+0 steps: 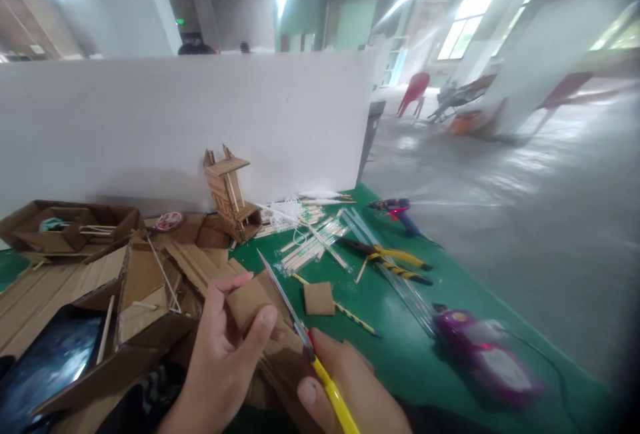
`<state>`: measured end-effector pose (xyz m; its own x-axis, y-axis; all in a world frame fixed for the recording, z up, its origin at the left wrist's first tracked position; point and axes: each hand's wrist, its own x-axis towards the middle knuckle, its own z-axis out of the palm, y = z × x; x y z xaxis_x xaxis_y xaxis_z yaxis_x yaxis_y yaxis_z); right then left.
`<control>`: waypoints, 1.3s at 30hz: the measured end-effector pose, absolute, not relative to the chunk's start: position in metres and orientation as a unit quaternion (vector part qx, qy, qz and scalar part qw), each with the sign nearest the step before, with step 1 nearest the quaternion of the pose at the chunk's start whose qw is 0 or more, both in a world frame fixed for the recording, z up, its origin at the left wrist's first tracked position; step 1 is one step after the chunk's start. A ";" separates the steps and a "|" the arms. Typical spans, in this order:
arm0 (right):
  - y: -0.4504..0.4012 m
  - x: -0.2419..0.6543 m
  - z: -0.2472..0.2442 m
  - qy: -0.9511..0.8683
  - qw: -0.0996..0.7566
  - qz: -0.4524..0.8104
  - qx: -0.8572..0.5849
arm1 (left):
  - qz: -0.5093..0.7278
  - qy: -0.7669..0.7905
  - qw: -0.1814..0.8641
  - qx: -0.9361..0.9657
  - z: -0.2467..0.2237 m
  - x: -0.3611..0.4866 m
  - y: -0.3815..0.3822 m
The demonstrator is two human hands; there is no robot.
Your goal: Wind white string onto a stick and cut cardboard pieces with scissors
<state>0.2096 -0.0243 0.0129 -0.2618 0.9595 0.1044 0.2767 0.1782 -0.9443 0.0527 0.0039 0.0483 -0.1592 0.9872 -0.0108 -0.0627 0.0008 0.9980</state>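
Between the thumb and fingers of my left hand (233,341) is a small piece of brown cardboard (249,302). My right hand (350,381) is closed around the yellow handles of a pair of scissors (295,317), whose blades point up and away, close to the cardboard's right side. More brown cardboard (290,367) lies below, between both hands. On the green table just beyond the scissors, a small cardboard square (319,299) rests over a striped stick (357,320).
Yellow-and-black pliers (390,262), a purple device (485,354) and a blue glue gun (400,214) lie to the right. Wooden sticks (315,247) and a cardboard structure (230,194) stand near the white partition (175,121). Cardboard boxes (150,287) and a black tablet (50,367) are left.
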 end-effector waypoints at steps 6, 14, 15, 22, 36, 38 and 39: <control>-0.022 0.206 0.012 -0.671 0.376 0.404 -0.495 | 0.557 0.521 0.478 0.436 0.049 0.054 0.004; -0.016 0.209 0.011 -0.678 0.336 0.430 -0.492 | 0.561 0.520 0.479 0.430 0.047 0.054 0.004; -0.016 0.210 0.009 -0.680 0.325 0.430 -0.497 | 0.561 0.520 0.480 0.429 0.047 0.054 0.005; -0.014 0.210 0.006 -0.686 0.279 0.412 -0.530 | 0.557 0.533 0.473 0.428 0.047 0.053 0.006; -0.018 0.203 0.006 -0.691 0.199 0.389 -0.576 | 0.546 0.521 0.490 0.436 0.033 0.038 0.015; -0.016 0.204 0.008 -0.692 0.183 0.382 -0.585 | 0.566 0.497 0.503 0.424 0.029 0.035 0.018; -0.015 0.205 0.010 -0.692 0.175 0.378 -0.590 | 0.577 0.484 0.509 0.418 0.028 0.034 0.019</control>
